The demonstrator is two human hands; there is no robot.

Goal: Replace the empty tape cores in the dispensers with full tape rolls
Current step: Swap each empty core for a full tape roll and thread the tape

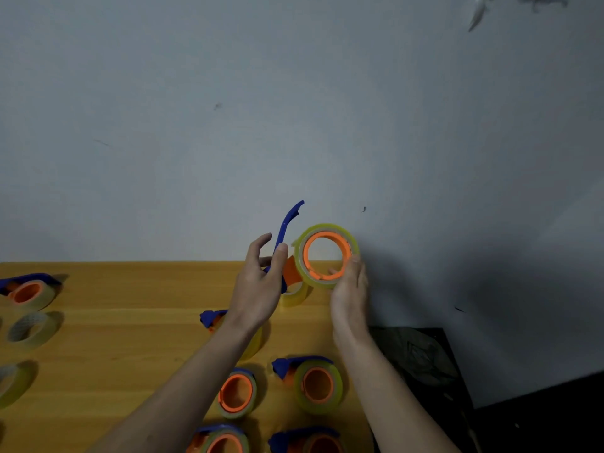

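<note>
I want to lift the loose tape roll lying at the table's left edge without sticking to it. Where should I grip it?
Pinch the loose tape roll across its rim from above, one finger inside the open core, thumb outside: it lies tilted, hole facing up.

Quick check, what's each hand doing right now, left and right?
Left hand: closed on the blue dispenser frame, held up above the table.
Right hand: holding the tape roll with the orange hub, fingers at its lower edge.

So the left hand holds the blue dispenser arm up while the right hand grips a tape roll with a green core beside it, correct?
Not quite: the core is orange, not green, as the head view shows. Otherwise right: the left hand holds the blue dispenser arm up, and the right hand grips the tape roll beside it.
</note>
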